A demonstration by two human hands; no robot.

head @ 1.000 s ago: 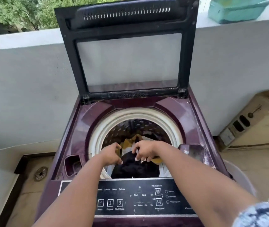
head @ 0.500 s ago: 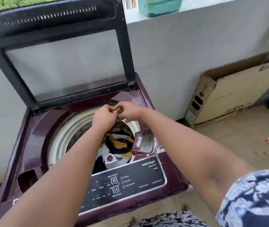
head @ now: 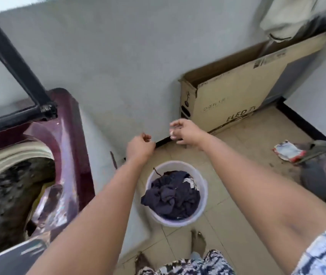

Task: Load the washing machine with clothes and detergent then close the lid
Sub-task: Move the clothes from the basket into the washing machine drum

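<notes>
Clothes (head: 173,196) lie below both hands.

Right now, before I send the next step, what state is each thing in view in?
Washing machine lid: open, propped up.
Washing machine drum: uncovered; contents blurred.
White bucket: upright on the floor, dark clothes piled inside.
Cardboard box: upright against the wall, top open.
Left hand: above the bucket, fingers loosely curled, holding nothing visible.
Right hand: fingers curled; too blurred to tell its grip.
Crumpled wrapper: lying on the floor.
</notes>
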